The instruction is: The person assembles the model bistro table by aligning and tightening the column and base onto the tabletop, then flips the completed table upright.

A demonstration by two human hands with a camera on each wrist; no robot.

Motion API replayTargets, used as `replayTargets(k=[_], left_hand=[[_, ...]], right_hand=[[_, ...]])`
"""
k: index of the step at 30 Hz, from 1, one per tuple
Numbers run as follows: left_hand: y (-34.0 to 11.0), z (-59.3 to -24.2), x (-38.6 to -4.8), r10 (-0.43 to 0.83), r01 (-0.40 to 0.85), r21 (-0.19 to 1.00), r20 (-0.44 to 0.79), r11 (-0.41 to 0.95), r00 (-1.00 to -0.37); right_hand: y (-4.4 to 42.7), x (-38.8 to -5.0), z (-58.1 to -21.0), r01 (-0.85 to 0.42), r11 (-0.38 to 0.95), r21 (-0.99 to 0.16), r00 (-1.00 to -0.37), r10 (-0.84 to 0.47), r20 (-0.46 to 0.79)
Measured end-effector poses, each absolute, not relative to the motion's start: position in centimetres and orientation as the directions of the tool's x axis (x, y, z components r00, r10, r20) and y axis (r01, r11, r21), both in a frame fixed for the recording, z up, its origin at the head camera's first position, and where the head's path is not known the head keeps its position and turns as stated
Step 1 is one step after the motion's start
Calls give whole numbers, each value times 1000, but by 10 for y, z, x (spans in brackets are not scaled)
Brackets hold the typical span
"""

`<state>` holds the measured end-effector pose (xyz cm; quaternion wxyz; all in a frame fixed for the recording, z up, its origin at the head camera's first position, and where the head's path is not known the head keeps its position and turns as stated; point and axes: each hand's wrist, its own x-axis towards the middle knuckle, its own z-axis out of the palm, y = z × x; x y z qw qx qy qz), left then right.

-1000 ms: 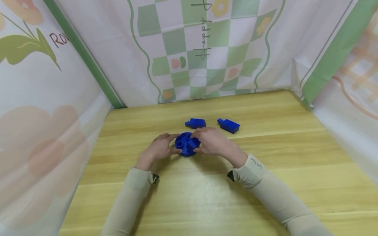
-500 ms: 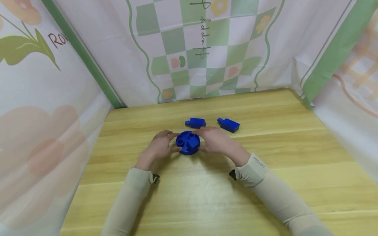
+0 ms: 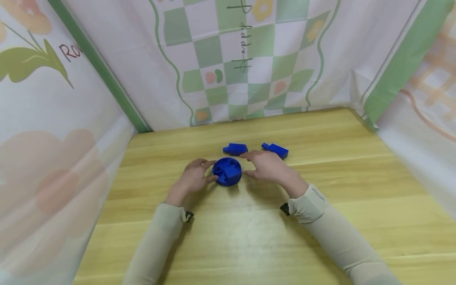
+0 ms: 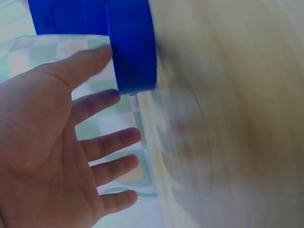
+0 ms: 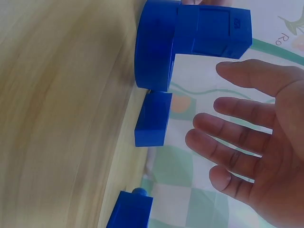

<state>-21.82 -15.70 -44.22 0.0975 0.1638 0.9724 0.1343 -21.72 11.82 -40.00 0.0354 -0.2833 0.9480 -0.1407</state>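
Wood-grain table point(image 3: 221, 233) fills lower half of frame. L hand point(image 3: 191, 177), left of ctr, fingers spread, thumb seemingly touching rim of round blue base point(image 3: 224, 164); R hand point(image 3: 268, 166), right of ctr, also spread, nothing held. Base sits mid-frame b/w hands, w/ blue block point(image 3: 233, 173) standing in it. Nearer bottle point(image 3: 236, 149) & farther bottle point(image 3: 276, 151) lie above/upper right; R fingers prob. could knock one, L thumb could shift base.

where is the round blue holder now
In the head view, the holder sits between left hand and right hand, in front of the left lying bottle.
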Motion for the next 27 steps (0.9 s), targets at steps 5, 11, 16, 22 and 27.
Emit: replayTargets(k=[5, 11, 16, 22, 27], left_hand=[[-155, -445, -218, 317, 270, 279, -142, 921, -938], [-152, -448, -219, 311, 265, 268, -147, 926, -939], [-152, -448, -219, 305, 261, 267, -139, 928, -942], [-153, -448, -220, 329, 284, 279, -129, 917, -936], [-153, -448, -212, 390, 362, 298, -39, 883, -920]], right_hand=[[122, -219, -401, -522, 804, -285, -840, -542, 9], [123, -220, -403, -525, 800, -290, -838, -546, 10], [123, -219, -401, -526, 798, -293, -837, -546, 14], [124, -219, -401, -524, 800, -294, -839, -544, 15], [127, -219, -402, -523, 797, -302, -839, -544, 17]])
